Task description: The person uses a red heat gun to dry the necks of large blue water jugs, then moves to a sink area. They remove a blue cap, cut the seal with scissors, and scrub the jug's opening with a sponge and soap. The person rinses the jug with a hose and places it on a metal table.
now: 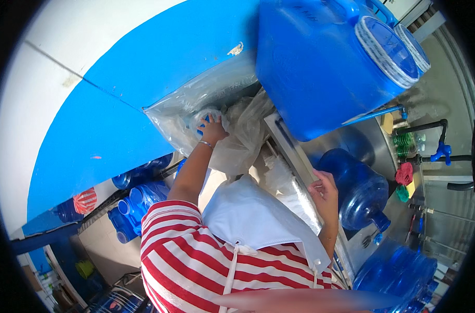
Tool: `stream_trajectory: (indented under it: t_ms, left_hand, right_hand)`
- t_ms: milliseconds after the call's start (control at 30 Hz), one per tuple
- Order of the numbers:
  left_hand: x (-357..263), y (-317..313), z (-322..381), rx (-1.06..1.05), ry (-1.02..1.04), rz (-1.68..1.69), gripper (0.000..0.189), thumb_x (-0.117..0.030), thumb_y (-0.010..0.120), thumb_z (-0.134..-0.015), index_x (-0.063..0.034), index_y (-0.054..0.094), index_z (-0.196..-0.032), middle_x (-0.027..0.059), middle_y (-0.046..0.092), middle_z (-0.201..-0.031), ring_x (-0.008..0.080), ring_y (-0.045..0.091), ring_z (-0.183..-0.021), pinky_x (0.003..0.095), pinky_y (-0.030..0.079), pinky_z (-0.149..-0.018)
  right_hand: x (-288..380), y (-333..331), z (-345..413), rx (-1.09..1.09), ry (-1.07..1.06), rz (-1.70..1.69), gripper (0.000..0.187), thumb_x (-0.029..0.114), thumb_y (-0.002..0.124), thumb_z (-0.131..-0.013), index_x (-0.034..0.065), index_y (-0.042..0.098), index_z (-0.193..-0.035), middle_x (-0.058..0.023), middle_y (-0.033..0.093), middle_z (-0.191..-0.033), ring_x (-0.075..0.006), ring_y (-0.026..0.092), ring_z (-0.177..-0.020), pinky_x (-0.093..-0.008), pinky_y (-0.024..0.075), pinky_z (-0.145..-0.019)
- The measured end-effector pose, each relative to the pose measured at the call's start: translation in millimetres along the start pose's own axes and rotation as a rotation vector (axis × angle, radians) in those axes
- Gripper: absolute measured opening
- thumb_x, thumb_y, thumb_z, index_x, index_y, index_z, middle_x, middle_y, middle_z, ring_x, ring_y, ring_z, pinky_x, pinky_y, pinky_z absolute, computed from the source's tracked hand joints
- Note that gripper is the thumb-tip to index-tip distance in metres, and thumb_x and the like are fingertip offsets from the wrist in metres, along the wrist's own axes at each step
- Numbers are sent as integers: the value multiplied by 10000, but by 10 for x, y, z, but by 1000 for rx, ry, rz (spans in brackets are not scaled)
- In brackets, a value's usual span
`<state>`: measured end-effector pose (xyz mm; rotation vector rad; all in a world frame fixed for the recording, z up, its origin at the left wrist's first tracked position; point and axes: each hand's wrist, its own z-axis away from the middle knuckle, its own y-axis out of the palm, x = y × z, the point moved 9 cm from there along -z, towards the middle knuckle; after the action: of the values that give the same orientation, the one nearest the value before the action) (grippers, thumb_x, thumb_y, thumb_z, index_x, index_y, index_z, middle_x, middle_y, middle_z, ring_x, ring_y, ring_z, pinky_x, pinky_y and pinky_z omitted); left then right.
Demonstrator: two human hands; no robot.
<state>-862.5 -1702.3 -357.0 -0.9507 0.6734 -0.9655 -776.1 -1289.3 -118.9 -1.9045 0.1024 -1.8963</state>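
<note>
My left hand [212,131] reaches into a clear plastic bag [237,148] below the blue-and-white wall. Its spread fingers lie over a round white-and-blue item [200,122]; whether they grip it cannot be told. By the front rim of a stainless-steel sink [305,156], my right hand [324,191] is loosely curled with nothing visible in it. Just beyond that hand a large blue water bottle [354,191] lies tilted in the sink, its neck toward the lower right. A white apron [257,219] hangs from my neck over a striped shirt.
Large blue water containers [319,66] with wide sealed lids stand at the upper right. Blue bottles [397,274] cluster at the lower right. A blue-handled tap [441,152] and pipes line the sink's far side. More blue containers [132,207] stand on the floor at left.
</note>
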Motion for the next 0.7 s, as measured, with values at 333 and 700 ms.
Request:
stream_trajectory:
  t_ms: [333,700]
  left_hand:
    - [261,729,-612,133,138,-127,533,-364,592,-828,-16,622,-1230,210,624,-1261,508,545,-1186,696,367,-976]
    - [-2049,-1178,1708,648,1126,426,465,-252,683,-880,-58,585,-1290,148,705,-1062,312,665,-976,416,511,-867]
  right_hand:
    - [347,-1466,707,-755,68,853,358,28,705,-805,73,665,-1157,-142,604,-1113,-311,578,-1036,-375,470,-891]
    - [-1118,-2801,1928,-1285,544,279,758,485,699,-869,38,427,-1417,-296,556,-1266,-400,562,-1101,-467,453,-961]
